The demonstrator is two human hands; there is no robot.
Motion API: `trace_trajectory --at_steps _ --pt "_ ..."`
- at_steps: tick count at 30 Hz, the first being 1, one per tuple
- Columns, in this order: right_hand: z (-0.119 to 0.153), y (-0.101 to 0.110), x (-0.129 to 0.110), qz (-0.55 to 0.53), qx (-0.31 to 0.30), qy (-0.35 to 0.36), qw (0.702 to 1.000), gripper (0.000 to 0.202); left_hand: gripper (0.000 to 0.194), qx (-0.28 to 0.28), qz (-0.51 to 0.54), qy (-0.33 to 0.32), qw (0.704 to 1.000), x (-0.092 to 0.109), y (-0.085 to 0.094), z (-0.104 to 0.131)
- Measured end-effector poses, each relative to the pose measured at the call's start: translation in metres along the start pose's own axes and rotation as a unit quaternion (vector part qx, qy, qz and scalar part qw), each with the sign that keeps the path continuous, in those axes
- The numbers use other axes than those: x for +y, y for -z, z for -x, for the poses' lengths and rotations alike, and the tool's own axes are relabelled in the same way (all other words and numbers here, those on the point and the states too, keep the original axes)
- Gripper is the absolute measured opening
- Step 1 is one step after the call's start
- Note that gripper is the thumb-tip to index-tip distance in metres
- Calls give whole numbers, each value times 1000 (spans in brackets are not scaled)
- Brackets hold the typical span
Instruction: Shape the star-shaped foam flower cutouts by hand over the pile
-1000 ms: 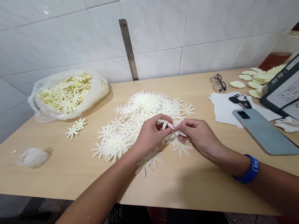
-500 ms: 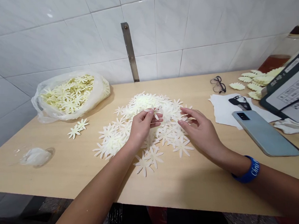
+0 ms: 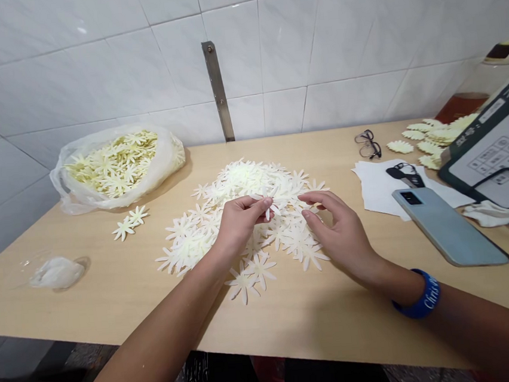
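Observation:
A white flower cutout [image 3: 270,208] with narrow petals is pinched between the thumb and fingers of my left hand [image 3: 243,221]. Beneath both hands spreads a heap of similar pale flower cutouts [image 3: 196,244]. My right hand [image 3: 339,228] hovers at the heap's right side, thumb and fingers apart, with nothing seen in it. Two separate flower cutouts [image 3: 130,222] lie left of the heap. Behind them, a clear plastic bag [image 3: 173,154] lies on its side, filled with yellowish flower cutouts [image 3: 119,162].
On the wooden table [image 3: 294,325], a wad of white material [image 3: 57,272] sits at left. To the right lie glasses [image 3: 368,145], white paper [image 3: 373,182], a blue-grey phone [image 3: 449,226], more yellowish cutouts [image 3: 438,134] and a dark-framed box [image 3: 497,143]. A tiled wall [image 3: 334,39] stands behind.
My left hand has closed its fingers around the flower cutout, which sits slightly lower. My right hand has shifted a little leftward, towards it.

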State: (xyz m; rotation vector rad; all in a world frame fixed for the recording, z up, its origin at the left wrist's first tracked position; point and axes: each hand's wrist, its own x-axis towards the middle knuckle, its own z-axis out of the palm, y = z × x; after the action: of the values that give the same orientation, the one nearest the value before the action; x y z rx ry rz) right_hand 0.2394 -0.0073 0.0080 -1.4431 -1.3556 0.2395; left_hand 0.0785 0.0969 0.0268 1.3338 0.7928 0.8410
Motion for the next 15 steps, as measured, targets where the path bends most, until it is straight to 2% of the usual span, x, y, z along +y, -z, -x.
trace_trajectory --at_steps 8,15 --pt "4 -3 1 -38 -29 -20 999 13 33 -26 2 50 998 -2 -2 2" --pt "4 -4 4 -48 -20 -30 998 13 27 -73 -8 19 997 -4 -4 1"
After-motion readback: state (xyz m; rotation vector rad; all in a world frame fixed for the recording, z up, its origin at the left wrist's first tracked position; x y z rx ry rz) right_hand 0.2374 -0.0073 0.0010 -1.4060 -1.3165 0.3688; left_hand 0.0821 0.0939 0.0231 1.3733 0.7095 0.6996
